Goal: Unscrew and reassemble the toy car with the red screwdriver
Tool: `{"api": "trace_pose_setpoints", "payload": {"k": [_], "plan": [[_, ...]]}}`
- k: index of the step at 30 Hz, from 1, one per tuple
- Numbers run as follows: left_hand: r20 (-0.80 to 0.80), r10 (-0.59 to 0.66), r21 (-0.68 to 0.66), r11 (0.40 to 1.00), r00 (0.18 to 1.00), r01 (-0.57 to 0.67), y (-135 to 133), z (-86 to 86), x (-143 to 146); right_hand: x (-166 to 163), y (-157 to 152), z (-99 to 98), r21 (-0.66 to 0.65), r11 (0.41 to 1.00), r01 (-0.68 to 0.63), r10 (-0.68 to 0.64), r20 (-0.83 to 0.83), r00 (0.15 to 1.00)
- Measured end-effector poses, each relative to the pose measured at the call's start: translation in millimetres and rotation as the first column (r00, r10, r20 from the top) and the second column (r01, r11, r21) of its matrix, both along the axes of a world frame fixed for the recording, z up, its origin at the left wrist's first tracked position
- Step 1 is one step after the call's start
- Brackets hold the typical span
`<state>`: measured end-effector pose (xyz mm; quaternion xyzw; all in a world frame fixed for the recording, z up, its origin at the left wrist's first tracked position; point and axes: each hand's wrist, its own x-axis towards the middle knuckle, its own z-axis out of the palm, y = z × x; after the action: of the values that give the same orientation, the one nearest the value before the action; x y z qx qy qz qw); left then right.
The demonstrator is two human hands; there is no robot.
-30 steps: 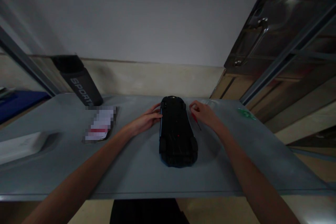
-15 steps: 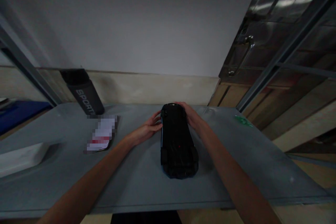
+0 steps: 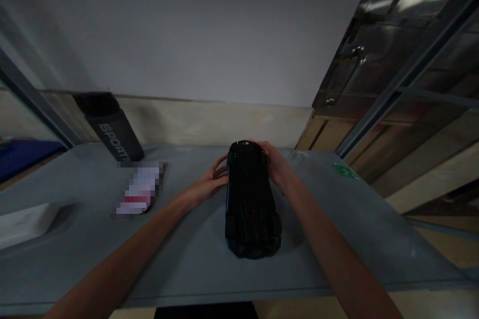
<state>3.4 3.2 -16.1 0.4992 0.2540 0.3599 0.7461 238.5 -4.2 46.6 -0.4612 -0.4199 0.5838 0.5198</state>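
Observation:
A black toy car (image 3: 251,199) lies upside down on the grey table (image 3: 194,239), its underside and wheels facing up, its length running away from me. My left hand (image 3: 211,182) presses against the car's far left side with curled fingers. My right hand (image 3: 275,162) wraps round the car's far right end. Both hands grip the car between them. The red screwdriver seen earlier is hidden behind my right hand or the car.
A dark bottle (image 3: 112,127) lettered "SPORT" stands at the back left. A blurred white and red card (image 3: 136,192) lies left of the car. A white box (image 3: 22,222) sits at the far left. A green mark (image 3: 346,170) is on the right. A metal door (image 3: 392,60) stands at right.
My right hand has moved from beside the red screwdriver onto the car's far right end. My left hand has stayed on the left side. The view has shifted slightly.

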Motion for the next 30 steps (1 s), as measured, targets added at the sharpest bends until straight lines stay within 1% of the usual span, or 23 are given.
{"api": "trace_pose_setpoints", "payload": {"k": [2, 4, 7, 9, 10, 12, 14, 16, 18, 20, 21, 24, 26, 27, 29, 30], "plan": [[-0.004, 0.009, 0.004, 1.0, 1.0, -0.009, 0.3, -1.6, 1.4, -0.8, 0.1, -2.1, 0.053, 0.999, -0.005, 0.0, 0.091, 0.996], [0.001, 0.009, 0.006, 1.0, 1.0, -0.009, 1.7, -3.8, 1.8, 1.6, 2.6, -4.3, 0.128, 0.992, 0.018, -0.045, 0.214, 0.976], [0.016, -0.004, 0.012, 1.0, 1.0, 0.004, 4.3, -6.2, 1.4, 10.2, 6.3, -4.9, 0.227, 0.966, 0.122, -0.192, 0.319, 0.928], [0.029, -0.012, 0.016, 1.0, 1.0, 0.012, 5.5, -6.5, 1.2, 13.1, 2.2, -3.0, 0.337, 0.924, 0.178, -0.31, 0.395, 0.865], [0.03, -0.014, 0.018, 1.0, 0.999, 0.013, 5.7, -6.3, 1.1, 11.5, -3.6, -1.7, 0.402, 0.9, 0.169, -0.353, 0.447, 0.822], [0.033, -0.015, 0.024, 1.0, 0.999, 0.015, 5.5, -5.6, 0.9, 0.0, -23.1, -0.2, 0.546, 0.837, 0.031, -0.421, 0.607, 0.674], [0.034, -0.013, 0.032, 0.999, 0.999, 0.012, 4.5, -5.2, 0.6, -19.6, -49.6, -1.3, 0.601, 0.79, -0.12, -0.445, 0.698, 0.561], [0.024, -0.002, 0.044, 0.999, 1.0, 0.0, 3.4, -5.4, 0.2, -40.0, -74.3, -4.6, 0.594, 0.756, -0.275, -0.437, 0.771, 0.464], [0.009, 0.012, 0.057, 0.998, 1.0, -0.013, 2.6, -5.8, 0.2, -53.4, -90.1, -6.6, 0.548, 0.743, -0.384, -0.402, 0.825, 0.398], [0.01, 0.011, 0.071, 0.997, 1.0, -0.012, 2.0, -5.7, 0.7, -56.8, -95.7, -3.2, 0.515, 0.744, -0.426, -0.377, 0.849, 0.369], [0.017, 0.006, 0.075, 0.997, 1.0, -0.007, 1.6, -5.4, 1.1, -55.0, -96.2, 1.5, 0.513, 0.746, -0.424, -0.377, 0.851, 0.366], [0.022, -0.001, 0.074, 0.997, 1.0, -0.001, 0.6, -3.8, 2.1, -38.8, -97.5, 25.6, 0.547, 0.765, -0.34, -0.428, 0.826, 0.366], [-0.002, 0.014, 0.054, 0.998, 1.0, -0.014, 0.1, -2.6, 2.2, -19.8, -101.7, 45.1, 0.53, 0.812, -0.247, -0.428, 0.826, 0.367], [-0.013, 0.024, 0.041, 0.999, 1.0, -0.023, -0.1, -2.2, 2.2, -7.8, -104.6, 53.9, 0.486, 0.85, -0.205, -0.389, 0.84, 0.379], [-0.032, 0.041, 0.011, 0.999, 0.999, -0.04, 0.1, -1.7, 2.1, 20.3, -110.9, 66.2, 0.335, 0.931, -0.147, -0.242, 0.865, 0.44], [-0.046, 0.041, -0.002, 0.999, 0.998, -0.042, 0.5, -1.8, 2.2, 35.7, -113.9, 68.8, 0.282, 0.951, -0.129, -0.189, 0.857, 0.48]]}}
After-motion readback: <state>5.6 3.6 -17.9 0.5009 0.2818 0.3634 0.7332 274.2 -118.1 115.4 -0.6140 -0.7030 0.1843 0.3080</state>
